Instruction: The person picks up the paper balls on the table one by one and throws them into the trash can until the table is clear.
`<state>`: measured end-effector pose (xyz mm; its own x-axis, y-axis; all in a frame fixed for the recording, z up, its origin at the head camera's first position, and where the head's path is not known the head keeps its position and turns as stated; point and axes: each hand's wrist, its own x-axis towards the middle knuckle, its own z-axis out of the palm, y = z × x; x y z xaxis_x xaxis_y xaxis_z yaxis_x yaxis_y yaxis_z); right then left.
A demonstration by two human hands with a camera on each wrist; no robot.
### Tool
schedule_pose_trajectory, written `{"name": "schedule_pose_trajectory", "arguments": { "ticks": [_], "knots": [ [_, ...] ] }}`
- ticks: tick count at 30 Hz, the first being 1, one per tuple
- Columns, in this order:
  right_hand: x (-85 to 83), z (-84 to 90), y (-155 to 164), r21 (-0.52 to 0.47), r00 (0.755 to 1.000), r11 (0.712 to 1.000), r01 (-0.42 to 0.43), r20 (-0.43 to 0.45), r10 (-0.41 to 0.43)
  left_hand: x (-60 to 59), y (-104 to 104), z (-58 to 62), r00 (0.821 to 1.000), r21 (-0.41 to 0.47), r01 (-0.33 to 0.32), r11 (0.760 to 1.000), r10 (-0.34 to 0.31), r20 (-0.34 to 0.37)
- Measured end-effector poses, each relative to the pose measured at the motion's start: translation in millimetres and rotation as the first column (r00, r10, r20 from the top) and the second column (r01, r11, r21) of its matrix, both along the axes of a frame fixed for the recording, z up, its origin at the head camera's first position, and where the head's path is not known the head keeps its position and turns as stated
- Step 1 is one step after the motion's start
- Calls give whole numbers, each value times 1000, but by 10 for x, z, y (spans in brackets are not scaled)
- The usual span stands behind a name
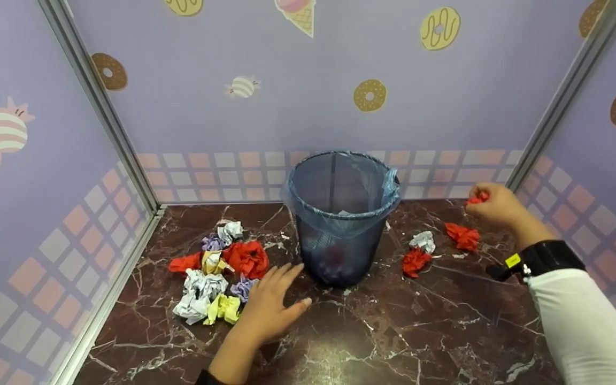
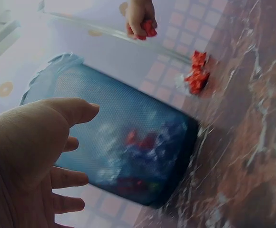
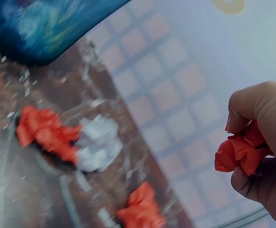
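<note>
My right hand (image 1: 495, 206) pinches a red crumpled paper ball (image 3: 240, 151) between thumb and fingers, raised above the table at the far right. Below it lie another red paper ball (image 1: 463, 237) and a red one (image 1: 416, 262) against a white one (image 1: 423, 242). My left hand (image 1: 270, 302) holds nothing; its fingers are spread beside the left foot of the mesh waste bin (image 1: 340, 246). A bluish clear liner (image 1: 391, 187) folds over the bin's rim, and crumpled papers show through the mesh in the left wrist view.
Left of the bin lies a heap of crumpled papers: a large red one (image 1: 247, 259), white ones (image 1: 201, 294), a yellow one (image 1: 223, 309) and purple ones (image 1: 244, 289). Patterned panels (image 1: 206, 123) wall in the dark marbled table (image 1: 361, 337) at the back and sides.
</note>
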<state>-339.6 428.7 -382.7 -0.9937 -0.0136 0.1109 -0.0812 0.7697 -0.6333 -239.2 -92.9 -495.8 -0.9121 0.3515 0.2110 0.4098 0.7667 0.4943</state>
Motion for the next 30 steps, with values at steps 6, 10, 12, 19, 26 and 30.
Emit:
{"name": "schedule_pose_trajectory", "arguments": {
  "ticks": [6, 10, 12, 19, 26, 30],
  "knots": [
    [-131, 486, -218, 68, 997, 997, -19, -72, 24, -75, -197, 40, 995, 23, -97, 995, 97, 17],
    [-205, 769, -420, 121, 991, 992, -28, -126, 43, -118, -314, 58, 991, 52, -136, 989, 135, 12],
    [-235, 893, -532, 148, 987, 988, -40, -147, 62, -141, -364, 63, 989, 68, -145, 987, 146, -4],
    [-352, 1220, -1002, 253, 966, 963, -90, -215, 147, -190, -495, 79, 984, 93, -173, 981, 175, -14],
    [-446, 1384, -1529, 331, 930, 923, -195, -238, 281, -197, -565, 80, 984, 108, -178, 978, 179, 0],
    [-475, 1416, -1811, 360, 909, 898, -253, -229, 348, -196, -604, 85, 981, 102, -193, 976, 193, 4]
  ]
}}
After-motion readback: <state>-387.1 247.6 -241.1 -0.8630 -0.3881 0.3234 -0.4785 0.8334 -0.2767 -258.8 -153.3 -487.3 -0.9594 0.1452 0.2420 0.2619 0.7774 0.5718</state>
